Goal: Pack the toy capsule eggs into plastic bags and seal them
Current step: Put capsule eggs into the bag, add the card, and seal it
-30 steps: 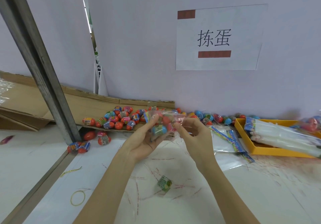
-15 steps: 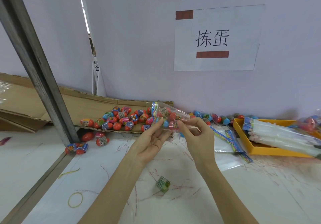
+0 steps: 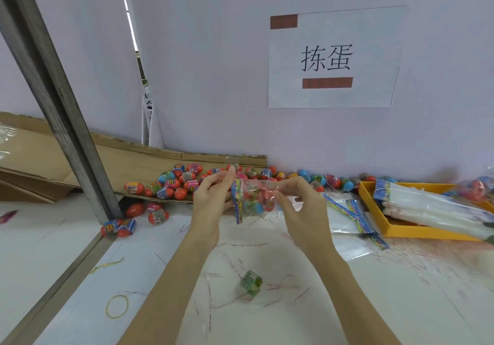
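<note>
Grey steel, a slanting post [image 3: 53, 104], cuts across the far left, with two blue-and-red capsule eggs [image 3: 119, 228] lying just beside its foot and a yellow rubber band [image 3: 117, 306] on the white table [image 3: 401, 304] nearer the person. Right of the post, a flattened cardboard sheet [image 3: 128, 162] carries a heap of loose eggs [image 3: 173, 181] that runs on along the wall. In front of that heap the left hand [image 3: 211, 205] pinches the printed blue header end of a clear plastic bag [image 3: 254, 200], fingers curled round it. The bag, held up off the table, holds several eggs. The right hand [image 3: 302, 211] grips the bag's other end, fingers closed on the film. Below the bag a small green capsule piece [image 3: 251, 282] lies alone on the table. Right of the hands lie empty flat bags [image 3: 347, 219], then a yellow tray [image 3: 401, 233] stacked with more bags. On the wall above hangs a paper sign [image 3: 334, 58].
</note>
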Demonstrator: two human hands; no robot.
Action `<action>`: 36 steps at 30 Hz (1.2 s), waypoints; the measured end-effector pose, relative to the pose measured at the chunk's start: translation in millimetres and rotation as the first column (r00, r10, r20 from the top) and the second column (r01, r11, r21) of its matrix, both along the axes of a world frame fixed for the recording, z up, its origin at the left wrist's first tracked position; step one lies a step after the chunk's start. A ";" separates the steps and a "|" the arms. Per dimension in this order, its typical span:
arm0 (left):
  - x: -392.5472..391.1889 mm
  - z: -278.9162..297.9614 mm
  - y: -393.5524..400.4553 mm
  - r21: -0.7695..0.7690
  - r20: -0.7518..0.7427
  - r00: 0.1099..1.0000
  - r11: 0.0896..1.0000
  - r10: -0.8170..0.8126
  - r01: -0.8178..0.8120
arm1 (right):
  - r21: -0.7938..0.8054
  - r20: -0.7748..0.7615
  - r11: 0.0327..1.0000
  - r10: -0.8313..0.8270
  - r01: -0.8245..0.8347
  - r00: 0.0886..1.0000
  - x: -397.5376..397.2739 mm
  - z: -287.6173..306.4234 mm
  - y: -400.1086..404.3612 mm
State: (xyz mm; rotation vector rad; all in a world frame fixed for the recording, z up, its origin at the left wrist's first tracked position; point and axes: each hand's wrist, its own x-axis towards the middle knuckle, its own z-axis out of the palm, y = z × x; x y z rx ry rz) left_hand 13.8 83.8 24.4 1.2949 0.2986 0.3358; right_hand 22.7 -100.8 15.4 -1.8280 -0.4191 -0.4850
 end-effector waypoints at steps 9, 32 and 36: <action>-0.9 -3.4 4.8 0.495 -0.133 0.960 0.823 -0.246 0.280 | -0.257 0.061 0.949 0.205 -0.183 0.977 -12.7 4.5 5.7; -3.6 -13.6 -15.3 0.645 0.170 0.954 0.760 -0.246 0.081 | -0.270 0.362 0.928 -0.151 0.258 0.920 -2.3 -4.9 7.5; -6.2 -8.1 -18.8 0.508 0.232 0.930 0.851 -0.285 0.134 | -0.313 0.420 0.915 -0.108 0.256 0.901 -0.9 -5.6 5.2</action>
